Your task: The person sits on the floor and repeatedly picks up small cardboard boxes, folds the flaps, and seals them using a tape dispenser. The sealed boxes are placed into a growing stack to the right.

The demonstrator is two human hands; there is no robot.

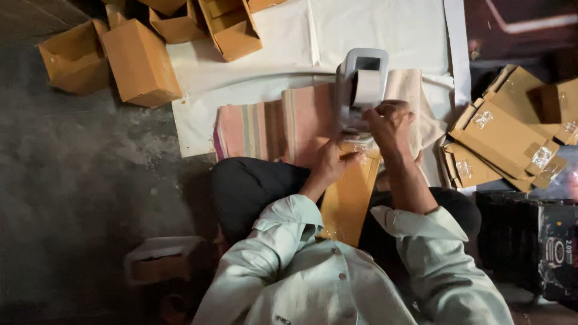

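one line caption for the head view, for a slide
Seated person's left hand steadies a flat brown carton; right hand at a tape dispenser.

The lower end of the flat cardboard piece (348,198) disappears behind the person's pale shirt, so its full length cannot be told. The right hand (388,123) covers the front of the grey tape dispenser (360,90), and whether its fingertips pinch tape is too blurred to say. The left hand (330,164) hides the cardboard's upper left corner. Open boxes (232,27) at the white sheet's far edge are cut off by the top of the view. The dark carton (551,247) beside the stack of flattened boxes (512,135) runs off the right edge, in shadow.
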